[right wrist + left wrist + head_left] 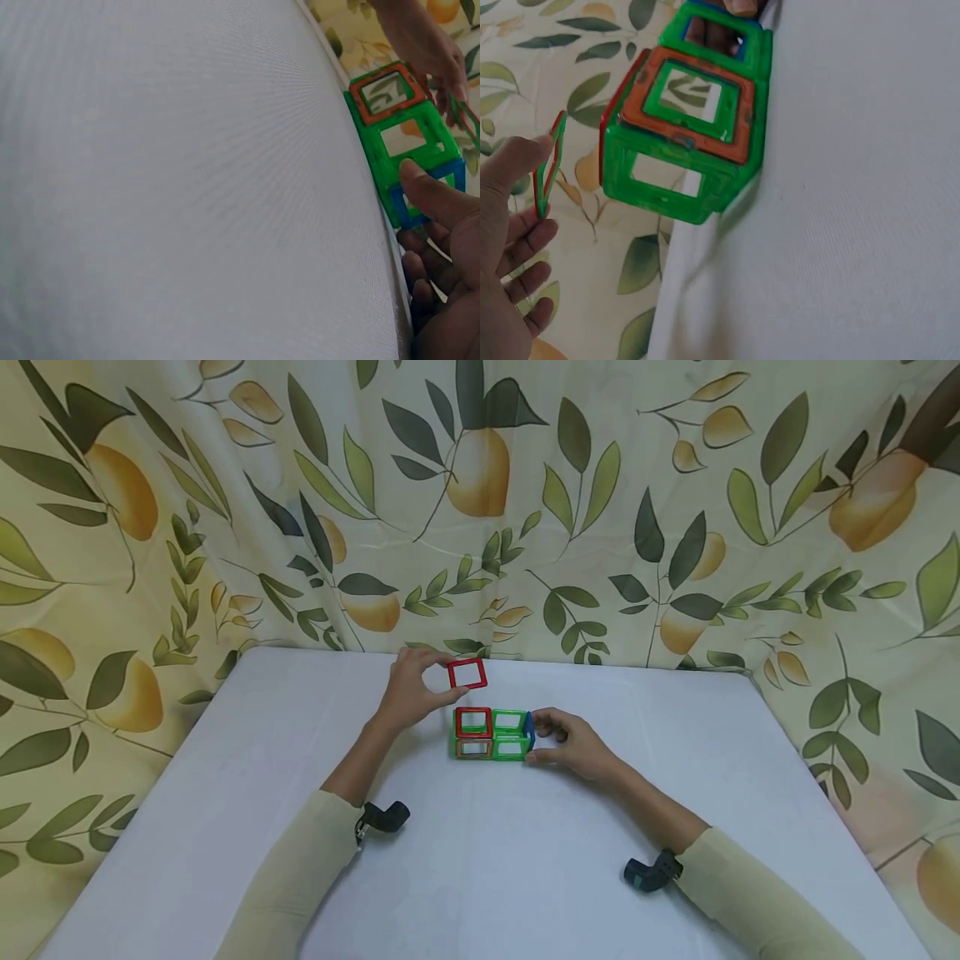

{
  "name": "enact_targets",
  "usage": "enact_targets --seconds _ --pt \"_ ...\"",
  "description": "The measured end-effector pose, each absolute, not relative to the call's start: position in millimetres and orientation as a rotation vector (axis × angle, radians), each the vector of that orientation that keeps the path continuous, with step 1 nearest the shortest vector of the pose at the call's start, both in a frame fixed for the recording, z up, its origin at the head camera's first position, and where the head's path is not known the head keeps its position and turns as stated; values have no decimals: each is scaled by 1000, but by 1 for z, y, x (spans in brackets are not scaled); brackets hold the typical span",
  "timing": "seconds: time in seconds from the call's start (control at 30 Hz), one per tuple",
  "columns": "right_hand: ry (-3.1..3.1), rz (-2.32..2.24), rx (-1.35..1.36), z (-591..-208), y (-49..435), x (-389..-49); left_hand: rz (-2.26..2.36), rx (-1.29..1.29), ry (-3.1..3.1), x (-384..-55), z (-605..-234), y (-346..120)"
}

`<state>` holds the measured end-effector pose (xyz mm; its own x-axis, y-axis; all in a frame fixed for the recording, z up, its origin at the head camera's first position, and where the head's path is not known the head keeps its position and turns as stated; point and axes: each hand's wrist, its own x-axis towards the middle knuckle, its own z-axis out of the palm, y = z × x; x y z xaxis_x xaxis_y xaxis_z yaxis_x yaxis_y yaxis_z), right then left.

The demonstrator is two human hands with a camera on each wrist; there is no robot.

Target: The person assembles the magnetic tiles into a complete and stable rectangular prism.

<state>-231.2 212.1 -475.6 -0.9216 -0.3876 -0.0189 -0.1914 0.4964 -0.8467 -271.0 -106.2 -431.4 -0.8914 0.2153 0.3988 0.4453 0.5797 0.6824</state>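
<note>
In the head view my left hand (411, 692) pinches a square magnetic tile frame (467, 662) between thumb and fingers, held above and behind a small structure. The frame looks red from above; red and green edges show in the left wrist view. Magnetic tiles form the box-like structure (492, 735), mostly green. A red tile (473, 734) lies on its top left, an orange tile (634, 109) is on its front, and a blue tile (531, 731) closes the right end. My right hand (573, 745) grips that end, thumb at the front, fingers partly hidden behind.
The structure stands on a white-covered table (480, 860), toward the far edge. Behind the table hangs a leaf-and-fruit patterned curtain (480, 568). Black wrist cameras (386, 817) sit on both forearms.
</note>
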Motion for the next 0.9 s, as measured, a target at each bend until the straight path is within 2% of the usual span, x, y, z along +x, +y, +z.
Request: enact_targets --seconds 0.3,0.9 --pt "2541 -1390 -502 -478 213 -232 -1201 -646 -2529 -258 -421 -95" --pt "2538 -1410 -516 -478 212 -232 -1214 -749 -2605 -245 -427 -71"
